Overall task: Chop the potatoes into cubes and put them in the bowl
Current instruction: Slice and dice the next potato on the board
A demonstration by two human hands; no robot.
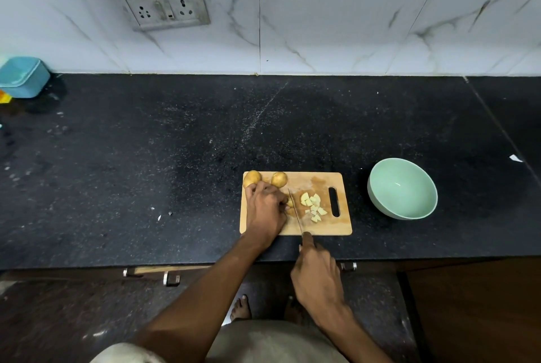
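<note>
A: What do you see at the board?

B: I see the left hand (265, 206) pressing down on a potato piece (289, 207) on the wooden cutting board (322, 181), fingers curled over it. The right hand (317, 277) is wrapped round the handle of the knife (297, 213); its blade lies just right of the left fingertips, against that piece.

A: And the cut pieces?

B: The potato cubes (313, 207) sit in a loose pile right of the blade, near the board's handle slot. Two whole potatoes (279, 179) rest at the far edge, by the left hand. The green bowl (377, 198) stands on the counter (146, 157), well right of the board.
</note>
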